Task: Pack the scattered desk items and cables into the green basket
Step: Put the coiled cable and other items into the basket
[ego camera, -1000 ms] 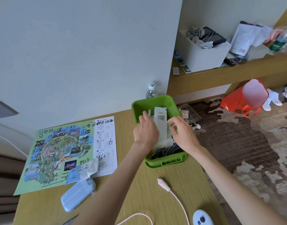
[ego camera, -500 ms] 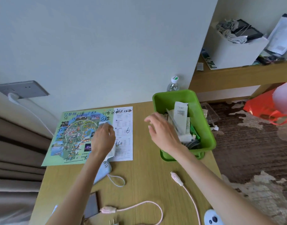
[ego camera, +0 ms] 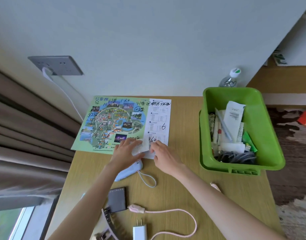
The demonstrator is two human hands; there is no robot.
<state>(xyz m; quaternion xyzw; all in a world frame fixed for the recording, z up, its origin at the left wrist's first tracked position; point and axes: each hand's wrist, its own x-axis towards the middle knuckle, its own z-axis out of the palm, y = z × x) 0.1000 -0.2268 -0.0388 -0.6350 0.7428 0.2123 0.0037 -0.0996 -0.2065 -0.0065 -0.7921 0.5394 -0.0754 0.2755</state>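
**Both hands meet on a small packet at the map's near edge**

The left hand (ego camera: 127, 152) lies flat with fingers spread over a small pale, crinkled packet (ego camera: 143, 146), while the right hand (ego camera: 163, 155) pinches the packet's right edge with fingertips; whether the left actually grips it cannot be told. The packet sits on the near right corner of a printed paper map (ego camera: 121, 122) marked with black handwriting. Just under the left wrist lies a pale blue oblong pouch (ego camera: 129, 171), its long axis running diagonally, with a looped cord trailing toward the right arm. Nearer the body are a dark flat rectangular case (ego camera: 117, 199), a white plug adapter (ego camera: 139, 231) and a pink braided cable (ego camera: 174, 213) curving in a loop. Well to the right of the right hand stands the green basket (ego camera: 276, 135), a glossy plastic tub at the desk's (ego camera: 183, 135) right edge, holding papers, a pen and a grey cord. Bare wood-grain surface lies open between hands and basket.
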